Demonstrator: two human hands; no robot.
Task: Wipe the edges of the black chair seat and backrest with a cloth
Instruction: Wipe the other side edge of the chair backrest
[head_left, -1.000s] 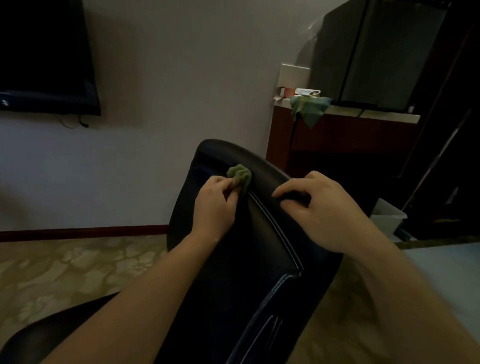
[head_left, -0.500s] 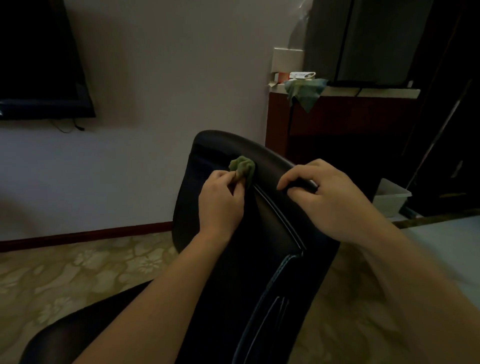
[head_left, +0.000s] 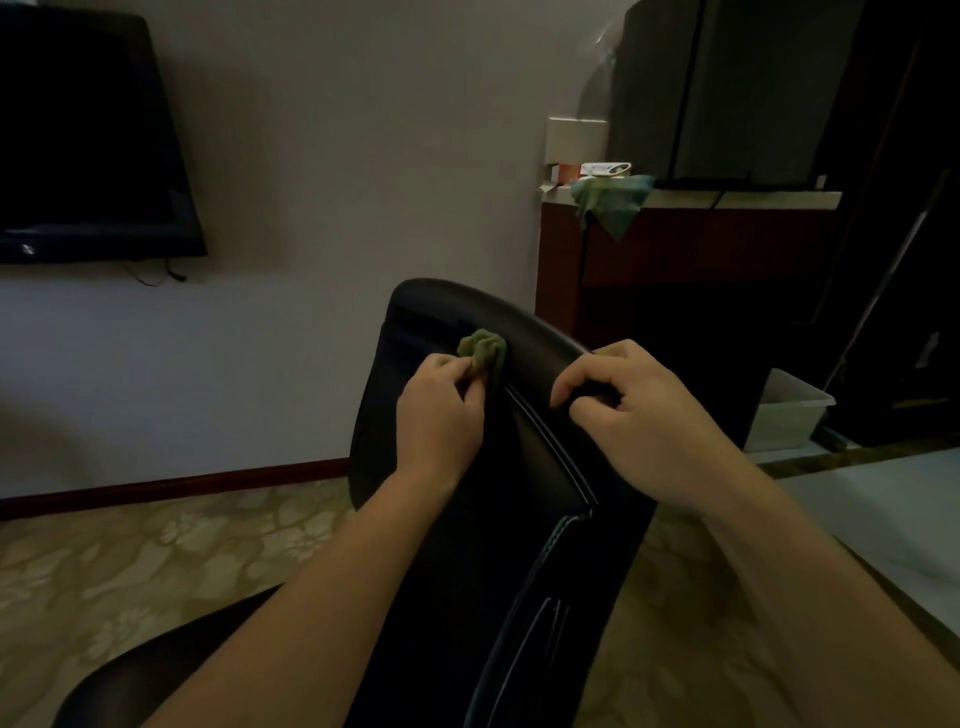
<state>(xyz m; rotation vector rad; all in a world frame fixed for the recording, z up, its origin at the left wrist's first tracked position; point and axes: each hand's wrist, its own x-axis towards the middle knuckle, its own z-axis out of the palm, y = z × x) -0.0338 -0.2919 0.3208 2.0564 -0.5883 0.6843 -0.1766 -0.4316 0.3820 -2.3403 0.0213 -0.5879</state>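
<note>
The black chair's backrest (head_left: 524, 332) rises in the middle of the view, seen edge-on, with a pale stitched seam running down it. Part of the black seat (head_left: 124, 680) shows at the lower left. My left hand (head_left: 439, 421) pinches a bunched green cloth (head_left: 484, 352) against the upper edge of the backrest, just left of the seam. My right hand (head_left: 639, 421) grips the top right edge of the backrest, fingers curled over it.
A wall-mounted TV (head_left: 88, 140) hangs at the left. A red-brown cabinet (head_left: 675, 249) at the right carries a second green cloth (head_left: 610, 202) and a dark appliance (head_left: 727, 88). A white bin (head_left: 789, 410) stands on the patterned floor beyond.
The left hand and cloth have shifted a little along the backrest's top edge. The right hand keeps its grip; the view has shifted slightly.
</note>
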